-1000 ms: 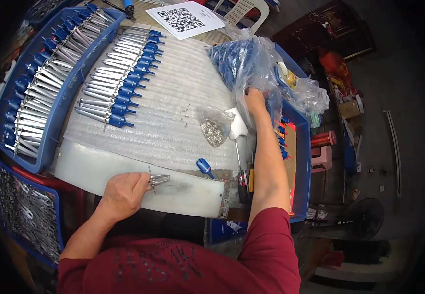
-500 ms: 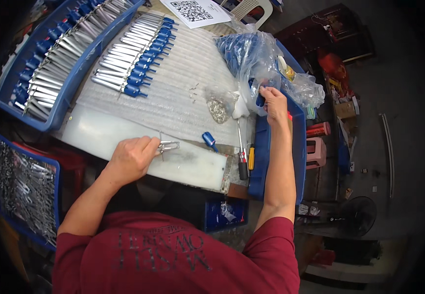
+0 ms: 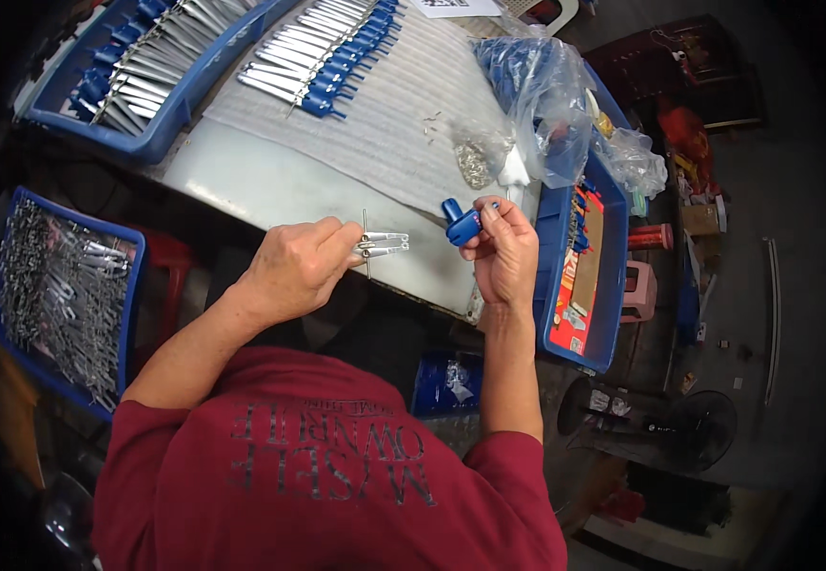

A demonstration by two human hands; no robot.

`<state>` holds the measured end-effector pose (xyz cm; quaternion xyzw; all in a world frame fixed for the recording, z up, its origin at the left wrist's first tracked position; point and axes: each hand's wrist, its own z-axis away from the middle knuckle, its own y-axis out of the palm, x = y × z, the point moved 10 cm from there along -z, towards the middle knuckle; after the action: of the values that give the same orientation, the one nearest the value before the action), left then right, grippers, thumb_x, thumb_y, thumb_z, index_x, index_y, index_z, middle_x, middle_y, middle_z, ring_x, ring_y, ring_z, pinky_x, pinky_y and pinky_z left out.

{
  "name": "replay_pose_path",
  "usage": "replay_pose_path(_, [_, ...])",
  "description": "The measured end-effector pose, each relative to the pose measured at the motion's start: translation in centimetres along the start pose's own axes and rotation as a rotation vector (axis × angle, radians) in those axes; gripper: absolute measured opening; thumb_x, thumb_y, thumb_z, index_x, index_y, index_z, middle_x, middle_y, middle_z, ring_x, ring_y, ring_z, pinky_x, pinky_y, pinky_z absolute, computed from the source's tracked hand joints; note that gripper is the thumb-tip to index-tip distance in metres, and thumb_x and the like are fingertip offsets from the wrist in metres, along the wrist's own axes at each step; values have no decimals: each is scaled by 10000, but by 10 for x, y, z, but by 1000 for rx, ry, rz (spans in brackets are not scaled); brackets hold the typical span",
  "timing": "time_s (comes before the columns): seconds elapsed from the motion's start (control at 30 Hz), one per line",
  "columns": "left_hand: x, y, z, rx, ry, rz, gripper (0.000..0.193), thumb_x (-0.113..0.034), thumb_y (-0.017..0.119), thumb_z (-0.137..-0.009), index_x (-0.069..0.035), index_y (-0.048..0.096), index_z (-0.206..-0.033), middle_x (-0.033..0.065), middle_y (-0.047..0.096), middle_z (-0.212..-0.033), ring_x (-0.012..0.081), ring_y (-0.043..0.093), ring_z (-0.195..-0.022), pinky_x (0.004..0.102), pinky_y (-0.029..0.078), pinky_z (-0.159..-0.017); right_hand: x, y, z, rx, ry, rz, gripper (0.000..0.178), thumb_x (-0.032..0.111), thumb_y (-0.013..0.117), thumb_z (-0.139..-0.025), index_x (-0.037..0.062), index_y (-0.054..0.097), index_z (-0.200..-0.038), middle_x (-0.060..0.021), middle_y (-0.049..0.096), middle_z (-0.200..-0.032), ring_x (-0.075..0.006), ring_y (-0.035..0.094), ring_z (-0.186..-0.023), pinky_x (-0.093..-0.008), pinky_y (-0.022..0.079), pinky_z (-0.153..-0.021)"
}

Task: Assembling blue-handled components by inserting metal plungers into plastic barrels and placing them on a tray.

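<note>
My left hand [image 3: 301,268] pinches a silver metal part [image 3: 386,245] with two prongs and a thin cross rod, held above the near edge of the white board [image 3: 242,186]. To its right, the fingers of my right hand [image 3: 506,249] are closed on a blue plastic piece [image 3: 465,229]. A rounded blue end [image 3: 450,206] shows just beside it; whether it belongs to the held piece or lies behind on the board, I cannot tell. The two hands are a short gap apart, and the prongs point toward the blue piece without touching it.
Silver bars with blue ends [image 3: 323,71] lie in a row on a foam sheet [image 3: 403,124]. A blue bin [image 3: 151,143] at far left holds more; another tray [image 3: 127,314] holds metal parts. Small metal bits [image 3: 473,164] lie in a clear bag. At right stands a blue crate [image 3: 606,333].
My right hand has come from the clear bag at the back right toward my left hand, bringing a blue plastic piece. The view has shifted; my left hand still holds the metal part.
</note>
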<state>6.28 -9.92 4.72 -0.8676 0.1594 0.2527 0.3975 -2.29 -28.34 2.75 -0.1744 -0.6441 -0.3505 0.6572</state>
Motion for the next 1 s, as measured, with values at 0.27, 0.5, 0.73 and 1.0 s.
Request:
replay_pose_path(0.27, [-10, 0, 16, 14, -18, -11, 235, -62, 622, -706, -21, 512, -910, 102, 467, -656, 270, 493, -515, 345, 378, -445, -24, 8, 28, -12, -56, -13, 130, 126, 563, -838, 1, 535, -860, -45, 529, -651, -127, 515, -502, -230, 411, -421])
replay_pose_path(0.5, [-15, 1, 18, 41, -7, -23, 234, -74, 625, -705, -18, 512, -901, 98, 467, -649, 263, 496, -516, 341, 380, -448, -38, 0, 46, -83, -51, -39, 135, 138, 565, -842, 24, 514, -790, -49, 508, -602, -133, 470, -448, -242, 378, -384])
replay_pose_path(0.73, [-14, 10, 25, 76, -8, -39, 248, -74, 627, -700, -16, 508, -910, 97, 465, -650, 265, 500, -532, 342, 386, -458, -53, -10, 54, -164, -3, -96, 184, 165, 556, -852, 61, 490, -715, -39, 493, -546, -111, 431, -395, -240, 339, -361])
replay_pose_path(1.0, [-14, 16, 28, 107, -18, -49, 262, -74, 628, -694, -11, 512, -920, 92, 460, -647, 255, 497, -531, 340, 391, -458, -60, -7, 58, -173, 48, -77, 217, 186, 563, -849, 70, 479, -686, -32, 492, -532, -95, 407, -375, -225, 310, -350])
